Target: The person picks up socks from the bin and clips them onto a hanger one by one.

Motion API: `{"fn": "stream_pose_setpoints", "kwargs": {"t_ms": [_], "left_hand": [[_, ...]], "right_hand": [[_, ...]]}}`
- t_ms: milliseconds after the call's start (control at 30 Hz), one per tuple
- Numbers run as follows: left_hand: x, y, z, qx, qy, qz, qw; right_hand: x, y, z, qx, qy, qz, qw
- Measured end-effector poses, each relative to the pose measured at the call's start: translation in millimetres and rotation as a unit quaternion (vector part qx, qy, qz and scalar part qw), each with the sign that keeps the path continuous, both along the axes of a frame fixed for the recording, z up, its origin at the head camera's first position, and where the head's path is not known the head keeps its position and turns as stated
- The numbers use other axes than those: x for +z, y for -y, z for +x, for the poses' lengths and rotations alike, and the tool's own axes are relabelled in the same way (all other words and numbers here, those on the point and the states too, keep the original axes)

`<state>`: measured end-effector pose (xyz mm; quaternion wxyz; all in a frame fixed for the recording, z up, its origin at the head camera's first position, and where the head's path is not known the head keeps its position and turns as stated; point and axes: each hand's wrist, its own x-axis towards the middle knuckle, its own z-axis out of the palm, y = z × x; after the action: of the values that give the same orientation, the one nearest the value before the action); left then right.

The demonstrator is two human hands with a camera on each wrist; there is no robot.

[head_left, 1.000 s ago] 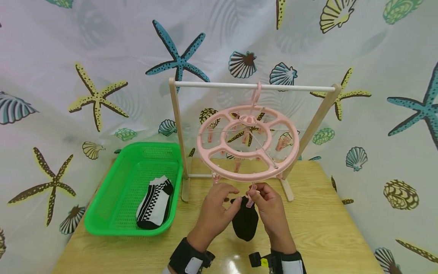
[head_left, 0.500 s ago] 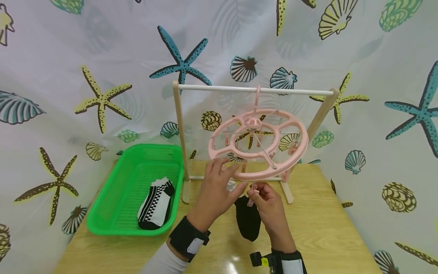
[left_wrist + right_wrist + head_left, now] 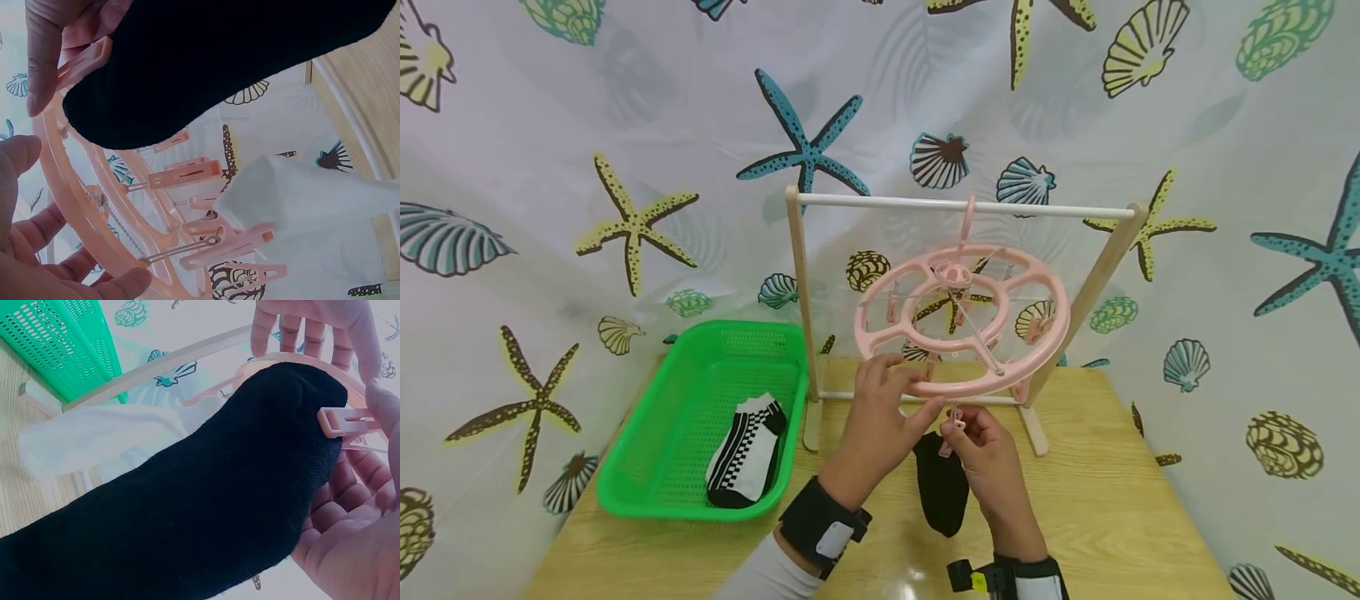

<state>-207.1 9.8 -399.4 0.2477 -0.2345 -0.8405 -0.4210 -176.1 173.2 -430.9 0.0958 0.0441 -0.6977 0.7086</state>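
My right hand (image 3: 988, 454) pinches a pink clothespin (image 3: 350, 421) below the front rim of a round pink clip hanger (image 3: 1030, 367). That clothespin sits on the end of a black sock (image 3: 942, 492), which hangs down in front of the hand. My left hand (image 3: 883, 417) holds the hanger's front left rim, with fingers over it and the thumb just below. In the left wrist view a white sock (image 3: 312, 194) hangs from another pink clothespin (image 3: 231, 247) on the same ring. The left hand hides most of this white sock in the head view.
A green basket (image 3: 625, 479) stands at the left with black-and-white patterned socks (image 3: 747, 454) in it. The hanger hooks over the white bar (image 3: 887, 201) of a wooden stand (image 3: 801, 275) on the wooden table (image 3: 1112, 500). A patterned cloth (image 3: 700, 125) covers the back.
My left hand has moved from beside the black sock's top up onto the hanger rim. The ring has swung and turned a little. My right hand keeps its pinch on the clothespin.
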Motion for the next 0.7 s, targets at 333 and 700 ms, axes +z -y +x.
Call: {"fn": "stream_pose_setpoints", "kwargs": {"t_ms": [333, 700], "left_hand": [[4.3, -1, -0.9, 0.007, -0.021, -0.007, 0.9997], [11.5, 6, -4.4, 0.019, -0.082, -0.002, 0.9964]], "right_hand": [[-0.8, 1, -0.4, 0.005, -0.004, -0.006, 1.000], [2.1, -3, 4.4, -0.010, -0.007, 0.033, 0.999]]}}
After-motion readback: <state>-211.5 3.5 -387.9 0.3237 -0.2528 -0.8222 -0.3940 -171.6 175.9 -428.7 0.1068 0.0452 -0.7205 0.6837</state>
